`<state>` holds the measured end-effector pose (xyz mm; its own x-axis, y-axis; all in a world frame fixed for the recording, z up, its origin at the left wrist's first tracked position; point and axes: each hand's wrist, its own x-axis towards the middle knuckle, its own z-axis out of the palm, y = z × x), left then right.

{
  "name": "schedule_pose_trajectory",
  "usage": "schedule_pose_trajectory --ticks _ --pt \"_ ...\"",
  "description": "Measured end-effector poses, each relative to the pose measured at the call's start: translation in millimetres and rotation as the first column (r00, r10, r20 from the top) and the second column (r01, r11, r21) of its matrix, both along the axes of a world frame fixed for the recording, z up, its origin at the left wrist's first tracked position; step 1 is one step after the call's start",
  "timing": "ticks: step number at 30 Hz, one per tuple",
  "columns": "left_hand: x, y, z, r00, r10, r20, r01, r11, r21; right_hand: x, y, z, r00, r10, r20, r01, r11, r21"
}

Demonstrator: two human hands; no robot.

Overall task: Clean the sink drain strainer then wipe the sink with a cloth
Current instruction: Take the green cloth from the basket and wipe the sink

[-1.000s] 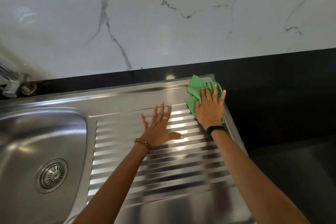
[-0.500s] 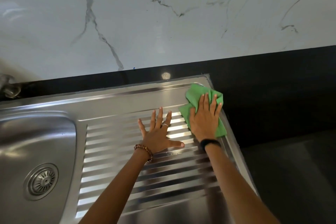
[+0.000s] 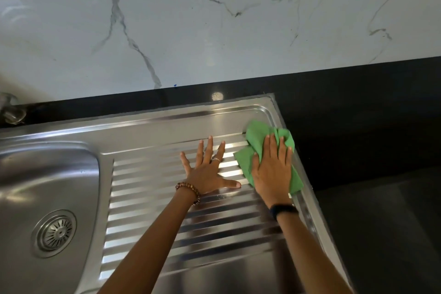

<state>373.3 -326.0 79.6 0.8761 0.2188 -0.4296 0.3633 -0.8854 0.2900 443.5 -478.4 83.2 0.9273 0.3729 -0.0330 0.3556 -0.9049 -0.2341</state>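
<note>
Right hand [image 3: 272, 174] lies flat, fingers together, palm pressing down on the green cloth [image 3: 256, 137] at the far right corner of the ribbed drainboard [image 3: 191, 234], just inside the raised rim. Not a pinch, more a flat press; the cloth is bunched under the fingers and spills out ahead and to both sides. Left hand [image 3: 206, 172] lies beside it, fingers spread wide, palm flat on the ribs, holding nothing, likely bracing. Hands near each other, thumb of the left almost touching the cloth edge.

Drain strainer [image 3: 55, 233] sits seated in the basin [image 3: 47, 174] at lower left, well apart from both hands, looks clean. Faucet base barely visible at far left edge.

Judgement: wiping step is under way, drainboard first; basin probably left to do. Cloth reads as thin, soft, light microfibre, no stiffness, will fold and drag into rib grooves. Best worked with a spread palm on top, or gathered in the middle to lift. Steel looks slick, so the cloth may slide out from under light pressure.
</note>
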Motion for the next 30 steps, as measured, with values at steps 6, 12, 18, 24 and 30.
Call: schedule_pose_trajectory --ticks 6,12,18,24,30 --pt "0.0 1.3 0.1 1.0 -0.012 -0.009 0.012 1.0 -0.02 -14.5 -15.6 -0.2 1.0 0.0 -0.009 0.0 1.0 -0.001" --pt "0.3 0.5 4.4 1.0 -0.003 -0.008 0.003 1.0 -0.027 34.8 17.2 -2.1 0.999 0.042 0.031 -0.041 0.998 -0.047" --pt "-18.9 -1.2 7.0 0.993 0.002 0.119 -0.003 1.0 0.009 24.9 3.9 0.1 0.994 0.097 0.048 -0.095 0.994 -0.048" --pt "-90.4 33.5 2.3 0.944 0.165 0.285 -0.168 0.986 -0.013 3.0 -9.2 -0.9 0.997 0.052 0.064 -0.051 0.999 -0.012" --pt "-158.2 78.8 2.8 0.884 0.394 0.251 -0.398 0.917 -0.038 9.2 21.3 1.9 0.997 -0.048 0.052 0.048 0.999 0.008"
